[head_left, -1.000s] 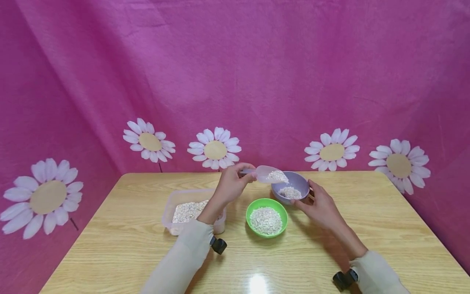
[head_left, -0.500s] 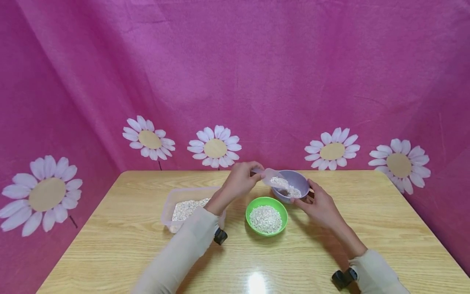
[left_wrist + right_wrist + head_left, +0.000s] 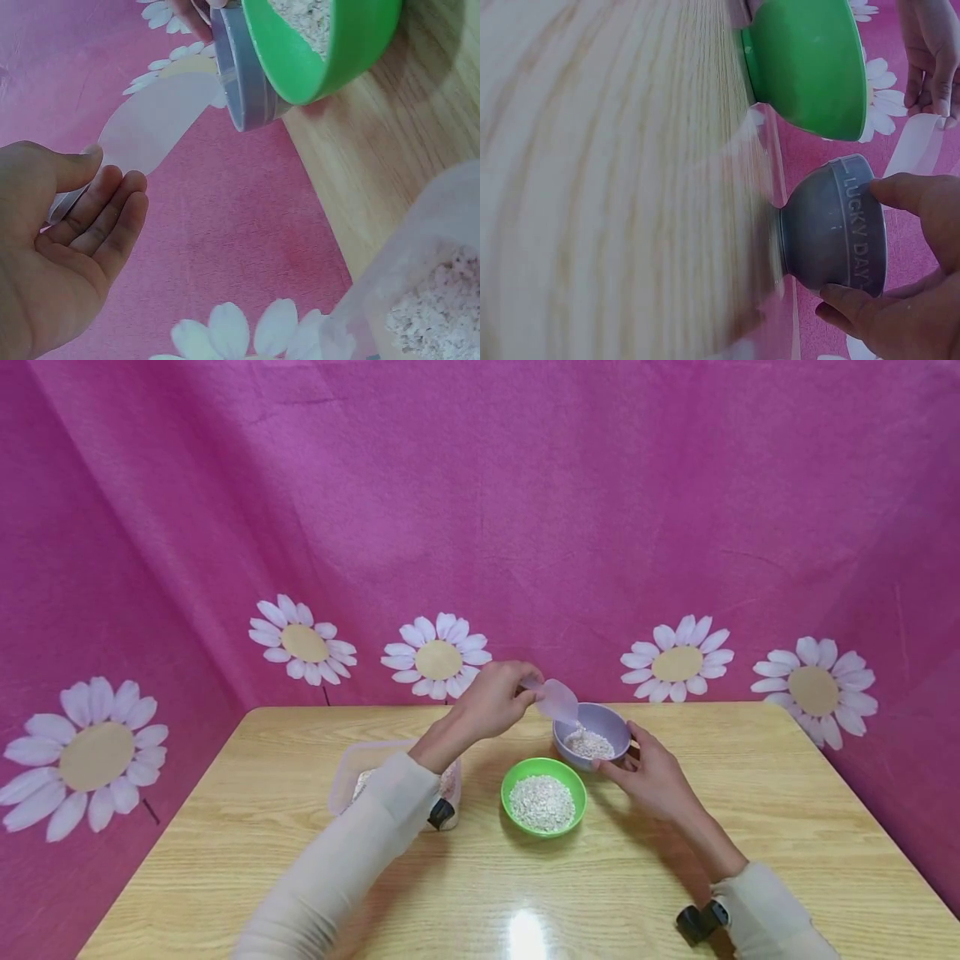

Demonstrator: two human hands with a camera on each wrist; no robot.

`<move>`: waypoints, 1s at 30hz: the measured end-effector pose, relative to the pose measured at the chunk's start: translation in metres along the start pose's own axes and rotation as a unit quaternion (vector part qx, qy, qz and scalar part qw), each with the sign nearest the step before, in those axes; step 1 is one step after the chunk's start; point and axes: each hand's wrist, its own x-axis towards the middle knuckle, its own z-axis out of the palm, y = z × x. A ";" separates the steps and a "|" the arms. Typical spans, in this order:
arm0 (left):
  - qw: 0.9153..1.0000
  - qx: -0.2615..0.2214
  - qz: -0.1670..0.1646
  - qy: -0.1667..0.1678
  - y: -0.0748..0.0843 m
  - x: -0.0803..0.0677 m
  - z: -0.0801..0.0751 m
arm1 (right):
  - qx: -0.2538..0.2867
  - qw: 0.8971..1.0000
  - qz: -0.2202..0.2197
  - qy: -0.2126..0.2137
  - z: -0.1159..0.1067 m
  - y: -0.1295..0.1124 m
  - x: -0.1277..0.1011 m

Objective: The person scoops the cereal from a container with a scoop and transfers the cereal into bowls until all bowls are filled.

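My left hand [image 3: 495, 700] pinches the handle of a translucent pinkish scoop [image 3: 558, 701], its blade tipped down over the purple bowl [image 3: 611, 724]. A few pale flakes, like rolled oats, trail from the scoop's lip onto the oats [image 3: 588, 744] in that bowl. Fingers and thumb of my right hand [image 3: 658, 777] grip the bowl's right side near the rim. In the right wrist view, raised "LUCKY DAY" lettering shows on the bowl [image 3: 832, 225], whose foot stands at the table. The left wrist view shows the scoop [image 3: 161, 120] between thumb and curled fingers.
A green bowl [image 3: 510, 810] of oats stands just in front of the purple one. At left, a translucent tub [image 3: 341, 781] of oats lies partly under my left forearm. A pink flowered cloth [image 3: 525, 527] hangs behind the wooden table [image 3: 247, 860].
The left hand has moved slightly right and up, tilting the scoop steeply; its oats have slid into the purple bowl. The right hand keeps its grip there.
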 end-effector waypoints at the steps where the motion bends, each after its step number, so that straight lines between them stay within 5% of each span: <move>1: 1.000 0.001 0.000 0.000 0.001 0.000 -0.001 | -0.002 1.000 0.000 -0.001 0.000 0.000 0.000; 14: 0.998 -0.049 -0.028 0.011 -0.005 -0.018 -0.009 | -0.001 1.000 0.004 0.002 -0.001 -0.004 -0.001; 24: 0.983 -0.119 -0.094 0.099 -0.031 -0.070 -0.039 | -0.040 0.997 -0.029 0.058 -0.010 -0.018 -0.008; 30: 0.978 -0.109 -0.132 0.122 -0.045 -0.105 -0.056 | -0.063 0.994 -0.051 0.066 -0.009 -0.029 -0.016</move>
